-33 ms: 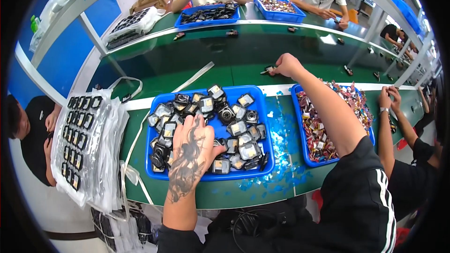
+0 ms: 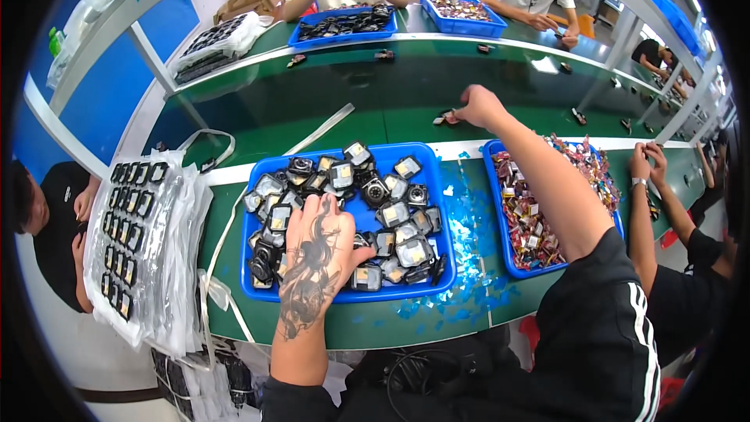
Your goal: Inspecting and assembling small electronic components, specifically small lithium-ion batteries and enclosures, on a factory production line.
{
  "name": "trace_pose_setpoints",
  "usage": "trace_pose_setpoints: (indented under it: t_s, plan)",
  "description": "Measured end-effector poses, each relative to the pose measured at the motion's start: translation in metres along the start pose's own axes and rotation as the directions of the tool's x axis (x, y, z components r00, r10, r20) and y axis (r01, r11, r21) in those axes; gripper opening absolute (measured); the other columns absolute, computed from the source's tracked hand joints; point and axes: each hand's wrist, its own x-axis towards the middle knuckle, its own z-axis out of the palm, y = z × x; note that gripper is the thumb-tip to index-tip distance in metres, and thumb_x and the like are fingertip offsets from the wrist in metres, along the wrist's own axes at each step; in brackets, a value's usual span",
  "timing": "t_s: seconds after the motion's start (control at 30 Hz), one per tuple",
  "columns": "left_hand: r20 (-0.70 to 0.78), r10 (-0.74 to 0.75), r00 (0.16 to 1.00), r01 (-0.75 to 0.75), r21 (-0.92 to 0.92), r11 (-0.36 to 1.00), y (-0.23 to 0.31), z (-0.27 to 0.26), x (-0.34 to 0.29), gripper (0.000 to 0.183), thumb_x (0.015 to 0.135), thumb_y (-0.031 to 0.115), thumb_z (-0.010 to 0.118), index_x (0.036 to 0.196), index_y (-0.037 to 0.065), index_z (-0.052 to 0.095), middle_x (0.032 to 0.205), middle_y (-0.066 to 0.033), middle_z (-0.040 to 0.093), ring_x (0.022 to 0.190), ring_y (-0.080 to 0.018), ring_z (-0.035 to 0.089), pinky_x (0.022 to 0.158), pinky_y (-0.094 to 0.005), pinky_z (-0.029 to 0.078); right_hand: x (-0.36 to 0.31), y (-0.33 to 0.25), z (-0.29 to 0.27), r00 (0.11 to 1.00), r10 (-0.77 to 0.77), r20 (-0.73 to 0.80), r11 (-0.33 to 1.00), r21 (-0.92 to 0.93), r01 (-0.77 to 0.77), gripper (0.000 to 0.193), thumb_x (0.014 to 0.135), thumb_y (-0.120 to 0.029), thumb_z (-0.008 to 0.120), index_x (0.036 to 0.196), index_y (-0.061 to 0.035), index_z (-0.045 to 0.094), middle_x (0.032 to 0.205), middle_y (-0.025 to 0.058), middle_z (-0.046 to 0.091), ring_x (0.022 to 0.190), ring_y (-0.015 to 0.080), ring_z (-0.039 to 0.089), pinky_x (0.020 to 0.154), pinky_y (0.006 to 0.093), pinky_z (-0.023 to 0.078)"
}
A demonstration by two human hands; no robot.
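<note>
L hand (image 2: 316, 254) lies palm-down in the blue tray (image 2: 406, 293), fingers spread over the small black camera modules (image 2: 375, 211); same spot as a moment ago. R hand (image 2: 478, 106) has shifted slightly left beyond the tray's far edge, fingertips pinching a small dark part (image 2: 445, 119) on the green belt (image 2: 367, 101); part seems to be getting set down there, so the sorting keeps going.

Green bench (image 2: 391, 109) with blue trays (image 2: 445, 211)

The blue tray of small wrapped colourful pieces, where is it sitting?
In the head view, that blue tray sits on the green bench's right side, under the outstretched right forearm, beside the middle blue tray of small camera-like parts.
</note>
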Motion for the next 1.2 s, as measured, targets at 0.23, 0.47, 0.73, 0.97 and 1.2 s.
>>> trace_pose_setpoints:
  t_s: [0.23,0.47,0.73,0.97,1.2]
  plan:
    - [-0.022,-0.048,0.999,0.042,-0.199,0.979,0.017,-0.012,0.028,0.027,0.061,0.004,0.078,0.079,0.004,0.058,0.091,-0.0095,0.053,0.092,-0.0302,0.053,0.077,-0.0414,0.045,-0.128,-0.057,-0.047,0.847,-0.532,0.003,0.797,0.34,0.499,0.023,0.093,-0.019,0.06,0.105,0.0,0.066,0.089,0.0098,0.069,0.079,0.0149,0.065,0.073,0.0303,0.053]
    - [-0.266,0.175,0.948,-0.306,-0.611,0.73,0.06,0.007,0.03,0.04,0.066,-0.011,0.067,0.1,0.008,0.069,0.115,-0.0119,0.056,0.091,-0.0228,0.06,0.066,-0.0312,0.053,-0.247,-0.051,-0.028,0.906,-0.317,0.281,0.299,0.936,-0.186,0.022,0.097,-0.015,0.058,0.106,0.0042,0.059,0.083,0.0055,0.065,0.071,0.0084,0.061,0.064,0.0228,0.052]
    - [0.327,-0.039,0.944,0.316,-0.933,-0.172,0.09,0.027,0.018,0.038,0.097,0.0,0.047,0.135,-0.002,0.042,0.114,-0.0171,0.063,0.105,-0.02,0.063,0.09,-0.0309,0.052,-0.264,-0.032,-0.043,0.869,-0.301,0.394,0.359,0.891,-0.28,0.015,0.09,-0.009,0.067,0.1,-0.0003,0.059,0.082,0.0079,0.069,0.069,0.0112,0.066,0.064,0.0254,0.054]
    - [0.438,-0.04,0.898,0.393,-0.84,-0.374,0.092,0.023,0.026,0.021,0.099,0.006,0.046,0.118,0.0,0.047,0.114,-0.0229,0.063,0.097,-0.0286,0.068,0.083,-0.0357,0.058,-0.181,0.053,-0.101,0.948,-0.15,-0.279,0.983,-0.144,0.113,0.019,0.084,-0.018,0.069,0.097,-0.0045,0.066,0.088,0.013,0.066,0.085,0.0343,0.064,0.073,0.0424,0.05]
    - [0.485,-0.063,0.872,0.43,-0.821,-0.375,0.082,0.02,0.024,0.033,0.097,0.01,0.052,0.128,0.006,0.043,0.11,-0.0133,0.062,0.092,-0.0196,0.065,0.072,-0.0289,0.056,-0.207,0.065,-0.134,0.888,0.011,-0.46,0.817,0.517,0.258,0.015,0.088,-0.006,0.068,0.1,-0.0001,0.062,0.075,-0.0002,0.062,0.069,0.0018,0.055,0.059,0.0167,0.041]
